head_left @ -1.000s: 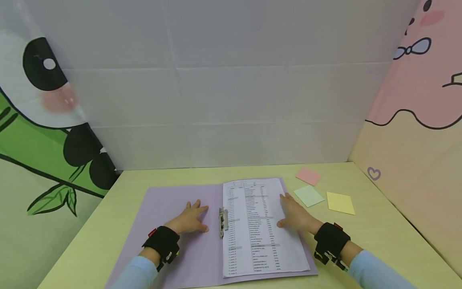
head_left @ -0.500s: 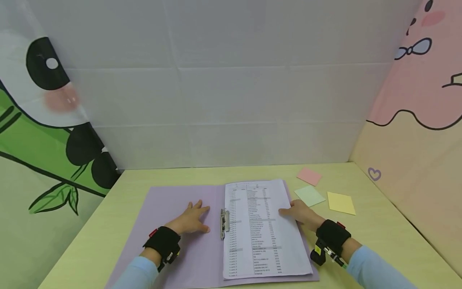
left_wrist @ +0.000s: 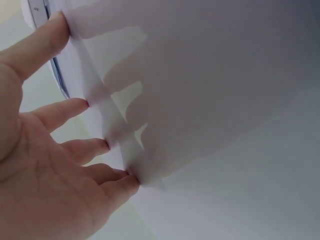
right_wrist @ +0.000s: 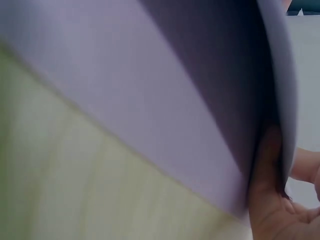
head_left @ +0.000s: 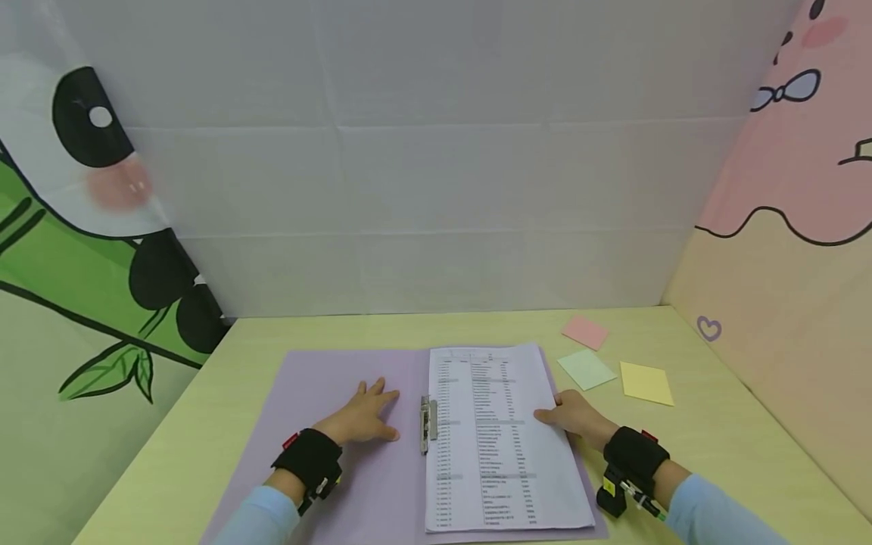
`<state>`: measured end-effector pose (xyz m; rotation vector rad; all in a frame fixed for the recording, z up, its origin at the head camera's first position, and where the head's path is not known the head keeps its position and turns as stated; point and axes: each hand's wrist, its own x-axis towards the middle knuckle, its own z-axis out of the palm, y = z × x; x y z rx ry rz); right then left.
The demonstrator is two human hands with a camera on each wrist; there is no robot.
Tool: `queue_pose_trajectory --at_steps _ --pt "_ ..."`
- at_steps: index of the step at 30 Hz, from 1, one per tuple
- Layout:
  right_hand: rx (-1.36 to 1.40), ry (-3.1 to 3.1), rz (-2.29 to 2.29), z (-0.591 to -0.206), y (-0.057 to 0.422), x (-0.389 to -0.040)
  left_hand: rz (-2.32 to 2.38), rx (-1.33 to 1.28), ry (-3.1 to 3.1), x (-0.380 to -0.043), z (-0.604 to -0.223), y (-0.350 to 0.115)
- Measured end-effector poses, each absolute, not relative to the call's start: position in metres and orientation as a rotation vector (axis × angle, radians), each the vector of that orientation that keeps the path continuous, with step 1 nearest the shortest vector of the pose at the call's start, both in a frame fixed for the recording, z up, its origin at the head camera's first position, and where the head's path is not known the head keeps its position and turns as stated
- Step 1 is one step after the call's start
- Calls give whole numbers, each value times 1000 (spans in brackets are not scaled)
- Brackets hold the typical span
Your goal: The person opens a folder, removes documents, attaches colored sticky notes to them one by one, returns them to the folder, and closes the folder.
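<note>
A lilac folder [head_left: 371,484] lies spread flat on the table, a metal lever clip [head_left: 428,425] by its spine. On its right half is a stack of printed sheets [head_left: 500,446] with table-like rows of small text. My left hand [head_left: 361,418] rests on the left cover, fingers spread; its fingertips touch the cover in the left wrist view. At the right edge of the stack, my right hand [head_left: 579,418] pinches the sheets, thumb on top and fingers beneath. The right wrist view shows the sheets' edge [right_wrist: 290,100] bent up between finger and thumb, above the folder.
Pink [head_left: 585,332], green [head_left: 587,369] and yellow [head_left: 646,384] sticky notes lie right of the folder on the pale wooden table [head_left: 722,454]. A white panel [head_left: 436,189] stands behind, with cartoon-printed panels at both sides.
My right hand has gone from lying over the sheets' right edge with fingers extended to pinching that edge, slightly nearer to me. My left hand stays on the cover.
</note>
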<state>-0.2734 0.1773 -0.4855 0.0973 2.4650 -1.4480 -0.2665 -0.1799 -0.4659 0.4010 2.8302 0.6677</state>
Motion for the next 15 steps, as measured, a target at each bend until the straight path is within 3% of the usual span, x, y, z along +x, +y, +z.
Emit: queue_pose_trajectory --at_steps 11,15 --pt "-63 2439 -1434 -480 183 -271 742 502 2774 -271 -467 -170" --pt "2 2466 -1429 -482 180 -272 806 568 2688 -274 -467 -162"
